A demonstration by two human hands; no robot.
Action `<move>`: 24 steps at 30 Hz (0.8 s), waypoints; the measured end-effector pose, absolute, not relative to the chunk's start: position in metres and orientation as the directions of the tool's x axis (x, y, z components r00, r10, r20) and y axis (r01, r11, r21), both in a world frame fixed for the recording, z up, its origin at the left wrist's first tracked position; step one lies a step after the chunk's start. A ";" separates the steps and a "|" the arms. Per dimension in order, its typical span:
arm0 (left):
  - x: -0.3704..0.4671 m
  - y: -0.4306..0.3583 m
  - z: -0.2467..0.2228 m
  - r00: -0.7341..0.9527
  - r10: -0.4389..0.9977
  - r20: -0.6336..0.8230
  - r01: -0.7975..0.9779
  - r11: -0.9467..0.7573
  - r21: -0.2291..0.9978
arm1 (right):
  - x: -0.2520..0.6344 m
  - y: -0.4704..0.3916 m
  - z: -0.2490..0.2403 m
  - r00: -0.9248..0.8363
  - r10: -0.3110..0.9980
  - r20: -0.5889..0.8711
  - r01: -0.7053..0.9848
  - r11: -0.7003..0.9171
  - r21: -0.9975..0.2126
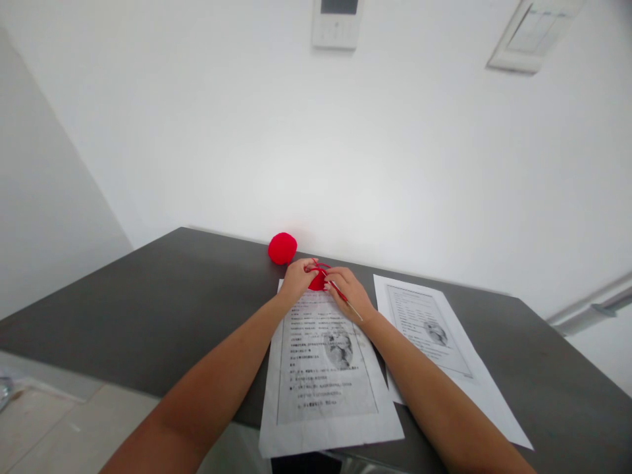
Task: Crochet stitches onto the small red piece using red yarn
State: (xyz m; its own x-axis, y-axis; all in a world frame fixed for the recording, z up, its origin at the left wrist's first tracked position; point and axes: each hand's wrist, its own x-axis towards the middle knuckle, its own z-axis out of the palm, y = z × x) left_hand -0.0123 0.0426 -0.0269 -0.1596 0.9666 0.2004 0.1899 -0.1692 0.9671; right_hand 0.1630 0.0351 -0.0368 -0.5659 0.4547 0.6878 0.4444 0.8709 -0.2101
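Note:
Between my hands is a small red crocheted piece point(316, 282), over the top of a printed sheet point(326, 395). My left hand point(297, 276) pinches the piece's left side, with red yarn at the fingertips. In my right hand point(349, 289) is a crochet hook point(342, 295) with a red grip and a thin metal shaft, slanting down to the right across the fingers. Its tip is close to the work, where detail is too small to make out. Behind my left hand sits a ball of red yarn point(282, 248), its strand leading toward that hand.
A second printed sheet point(444, 342) lies to the right, partly beneath my right forearm. Both sheets rest on a dark grey table point(197, 289) against a white wall point(316, 145). A wall panel point(336, 29) and a white switch plate point(536, 33) are mounted above.

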 end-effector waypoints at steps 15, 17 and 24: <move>-0.012 0.040 -0.027 -0.149 0.954 0.261 0.223 -0.225 0.949 | 0.165 0.041 -0.041 -0.495 0.492 0.716 0.337 0.869 -0.363; -0.012 0.040 -0.026 -0.139 0.956 0.259 0.222 -0.225 0.949 | 0.166 0.041 -0.038 -0.483 0.538 0.690 0.328 0.842 -0.427; -0.014 0.041 -0.023 -0.054 0.975 0.216 0.164 -0.204 0.965 | 0.175 0.045 -0.018 -0.444 0.786 0.429 0.264 0.573 -0.776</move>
